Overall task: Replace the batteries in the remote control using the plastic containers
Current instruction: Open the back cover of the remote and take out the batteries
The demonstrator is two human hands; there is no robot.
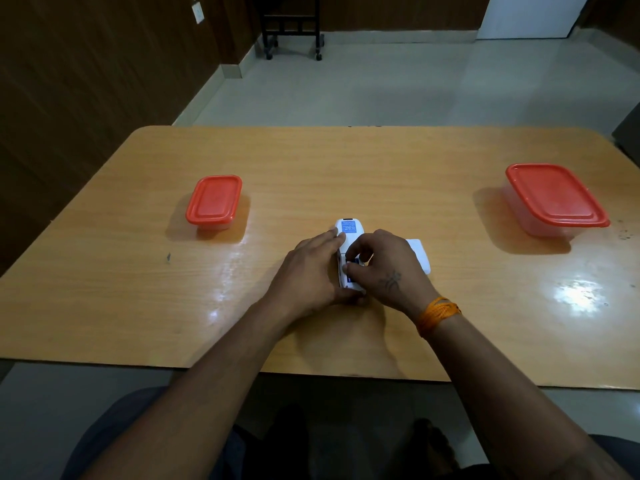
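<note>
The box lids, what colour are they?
Both lids, on the left box and the right box, are red-orange, seen clearly in the head view.

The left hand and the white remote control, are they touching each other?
Touching. The head view shows the left hand lying along the left side of the remote control on the table, its fingertips resting on the remote's back with no gap.

Table (138,306): my left hand (308,271) steadies remote (349,233); right hand (388,268) pinches battery (351,263); cover (420,254) right; closed tubs far left (214,200), far right (554,199).
</note>
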